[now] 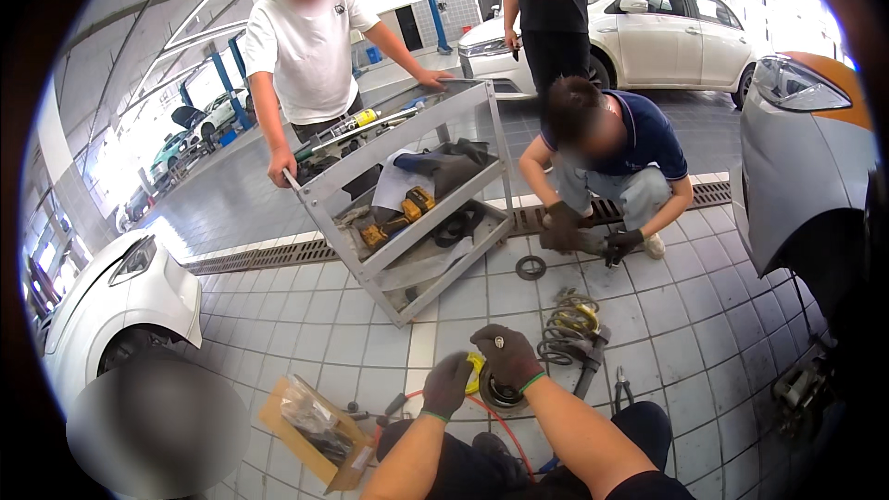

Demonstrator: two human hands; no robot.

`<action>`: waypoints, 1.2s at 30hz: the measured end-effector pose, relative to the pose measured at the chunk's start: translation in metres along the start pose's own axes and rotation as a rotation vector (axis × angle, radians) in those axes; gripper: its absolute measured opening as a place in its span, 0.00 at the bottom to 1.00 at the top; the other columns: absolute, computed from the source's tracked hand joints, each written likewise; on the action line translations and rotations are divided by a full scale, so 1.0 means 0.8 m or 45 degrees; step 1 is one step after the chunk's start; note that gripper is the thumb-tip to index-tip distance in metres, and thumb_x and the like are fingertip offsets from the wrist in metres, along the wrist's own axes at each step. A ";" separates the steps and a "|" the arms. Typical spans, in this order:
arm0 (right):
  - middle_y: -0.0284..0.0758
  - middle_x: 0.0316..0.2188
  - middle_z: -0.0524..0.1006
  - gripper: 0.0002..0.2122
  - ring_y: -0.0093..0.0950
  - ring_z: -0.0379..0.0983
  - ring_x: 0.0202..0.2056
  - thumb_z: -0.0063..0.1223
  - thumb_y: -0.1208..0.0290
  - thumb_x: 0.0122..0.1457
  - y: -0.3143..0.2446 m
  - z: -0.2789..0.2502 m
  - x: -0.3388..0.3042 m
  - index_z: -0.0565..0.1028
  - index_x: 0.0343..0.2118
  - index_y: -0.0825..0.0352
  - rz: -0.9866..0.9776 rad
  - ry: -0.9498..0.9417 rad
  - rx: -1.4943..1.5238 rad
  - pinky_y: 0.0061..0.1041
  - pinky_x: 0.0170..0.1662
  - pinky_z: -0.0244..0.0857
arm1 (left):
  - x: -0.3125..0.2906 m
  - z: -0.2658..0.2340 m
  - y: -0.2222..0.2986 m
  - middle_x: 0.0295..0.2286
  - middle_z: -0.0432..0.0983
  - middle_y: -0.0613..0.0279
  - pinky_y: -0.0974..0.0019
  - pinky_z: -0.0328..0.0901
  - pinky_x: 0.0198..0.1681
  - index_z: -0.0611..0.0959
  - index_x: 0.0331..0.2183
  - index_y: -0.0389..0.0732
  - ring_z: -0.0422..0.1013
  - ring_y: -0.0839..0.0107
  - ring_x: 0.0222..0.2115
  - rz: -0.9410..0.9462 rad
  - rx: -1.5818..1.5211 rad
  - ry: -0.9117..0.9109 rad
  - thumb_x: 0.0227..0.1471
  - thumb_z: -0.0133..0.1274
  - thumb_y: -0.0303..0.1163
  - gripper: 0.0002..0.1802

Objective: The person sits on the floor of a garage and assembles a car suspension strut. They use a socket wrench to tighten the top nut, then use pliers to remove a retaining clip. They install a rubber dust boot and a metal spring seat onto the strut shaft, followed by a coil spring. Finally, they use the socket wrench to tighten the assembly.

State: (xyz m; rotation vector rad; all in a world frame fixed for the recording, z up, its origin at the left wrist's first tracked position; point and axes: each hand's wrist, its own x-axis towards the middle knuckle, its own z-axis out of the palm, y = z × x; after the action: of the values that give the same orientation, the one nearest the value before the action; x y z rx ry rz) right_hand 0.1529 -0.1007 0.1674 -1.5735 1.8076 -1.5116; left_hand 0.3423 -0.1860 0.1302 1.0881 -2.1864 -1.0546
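Note:
My left hand [448,387], in a dark glove, is closed, its fingertips turned away; what they may hold is hidden. Beside it a yellow curved piece [475,372] shows between the hands. My right hand [507,356], gloved too, is closed, with a small shiny metal piece [500,343] at its fingers. Below the right hand lies a round black part [500,393], partly covered. To the right, a coil spring [567,329] and a dark shock absorber [591,361] rest on the tiles. Pliers [622,389] lie nearer my right knee.
An open cardboard box [319,435] with plastic-wrapped parts stands at my left. A red hose [505,426] crosses the floor. Ahead are a grey tool cart [407,292] gripped by one person, a crouching gloved co-worker [616,143], another standing person, a black ring [531,268] and cars.

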 end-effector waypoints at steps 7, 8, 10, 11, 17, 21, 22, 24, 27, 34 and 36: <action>0.42 0.46 0.88 0.11 0.42 0.86 0.48 0.54 0.68 0.70 0.008 -0.026 0.009 0.87 0.47 0.64 -0.094 0.081 -0.142 0.37 0.54 0.79 | 0.013 0.035 -0.026 0.45 0.89 0.50 0.51 0.77 0.52 0.90 0.51 0.43 0.85 0.50 0.47 0.149 0.281 -0.104 0.68 0.61 0.50 0.22; 0.42 0.46 0.88 0.11 0.42 0.86 0.48 0.54 0.68 0.70 0.005 -0.028 0.012 0.87 0.47 0.64 -0.087 0.095 -0.128 0.37 0.53 0.79 | 0.015 0.036 -0.027 0.45 0.89 0.50 0.51 0.77 0.52 0.91 0.51 0.44 0.85 0.49 0.47 0.147 0.290 -0.118 0.68 0.61 0.50 0.22; 0.41 0.43 0.87 0.11 0.40 0.86 0.44 0.55 0.68 0.70 -0.003 -0.030 0.017 0.86 0.46 0.64 -0.025 0.121 -0.053 0.37 0.50 0.79 | 0.015 0.033 -0.031 0.45 0.89 0.50 0.50 0.77 0.52 0.91 0.50 0.44 0.84 0.48 0.47 0.136 0.313 -0.153 0.68 0.61 0.50 0.21; 0.41 0.39 0.87 0.11 0.38 0.86 0.40 0.55 0.67 0.70 -0.008 -0.033 0.021 0.86 0.46 0.64 0.031 0.141 0.015 0.36 0.47 0.79 | 0.017 0.033 -0.029 0.45 0.89 0.50 0.50 0.77 0.52 0.91 0.50 0.44 0.84 0.48 0.47 0.128 0.307 -0.154 0.68 0.61 0.50 0.21; 0.38 0.29 0.84 0.10 0.27 0.82 0.29 0.58 0.66 0.68 -0.004 -0.050 0.019 0.87 0.45 0.63 0.239 0.195 0.220 0.32 0.37 0.78 | 0.014 0.031 -0.004 0.44 0.89 0.50 0.49 0.77 0.51 0.91 0.50 0.46 0.85 0.49 0.47 0.093 0.373 -0.285 0.65 0.63 0.52 0.22; 0.38 0.29 0.85 0.10 0.27 0.83 0.29 0.58 0.66 0.68 -0.019 -0.050 0.019 0.87 0.45 0.63 0.417 0.217 0.376 0.32 0.37 0.78 | 0.015 0.032 -0.018 0.43 0.89 0.49 0.48 0.77 0.51 0.91 0.50 0.48 0.85 0.47 0.47 0.118 0.343 -0.294 0.65 0.63 0.52 0.22; 0.38 0.29 0.85 0.10 0.27 0.83 0.29 0.58 0.67 0.68 -0.019 -0.049 0.018 0.87 0.45 0.63 0.423 0.213 0.379 0.32 0.37 0.78 | 0.015 0.031 -0.023 0.43 0.89 0.49 0.48 0.77 0.51 0.91 0.50 0.48 0.84 0.47 0.47 0.125 0.335 -0.292 0.65 0.63 0.53 0.22; 0.37 0.30 0.86 0.10 0.27 0.83 0.30 0.58 0.67 0.68 -0.011 -0.050 0.021 0.87 0.44 0.63 0.285 0.240 0.226 0.31 0.37 0.78 | 0.015 0.030 -0.010 0.43 0.89 0.49 0.48 0.77 0.51 0.91 0.50 0.48 0.84 0.47 0.47 0.137 0.318 -0.298 0.65 0.63 0.53 0.22; 0.37 0.31 0.86 0.10 0.28 0.84 0.30 0.59 0.66 0.68 0.007 -0.043 0.014 0.87 0.44 0.63 0.064 0.268 0.036 0.32 0.38 0.79 | 0.016 0.040 -0.023 0.44 0.89 0.48 0.48 0.77 0.53 0.91 0.50 0.48 0.84 0.46 0.48 0.133 0.279 -0.300 0.66 0.61 0.55 0.23; 0.40 0.39 0.86 0.10 0.36 0.84 0.40 0.58 0.70 0.67 -0.006 -0.035 0.028 0.87 0.46 0.65 0.112 0.213 0.038 0.37 0.46 0.79 | 0.020 0.033 -0.027 0.46 0.89 0.49 0.48 0.76 0.54 0.91 0.51 0.48 0.83 0.46 0.50 0.125 0.288 -0.364 0.68 0.59 0.56 0.24; 0.37 0.28 0.85 0.10 0.26 0.82 0.29 0.60 0.66 0.68 -0.008 -0.034 0.036 0.88 0.45 0.63 0.137 0.282 0.165 0.33 0.38 0.78 | 0.021 0.029 -0.026 0.45 0.89 0.48 0.48 0.76 0.54 0.91 0.51 0.47 0.83 0.47 0.50 0.128 0.289 -0.342 0.68 0.60 0.56 0.24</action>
State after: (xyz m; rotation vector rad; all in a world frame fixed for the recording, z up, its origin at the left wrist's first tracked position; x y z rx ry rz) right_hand 0.1249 -0.1104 0.1943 -1.2713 1.8325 -1.7710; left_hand 0.3263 -0.1976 0.1014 0.9627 -2.5985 -0.9728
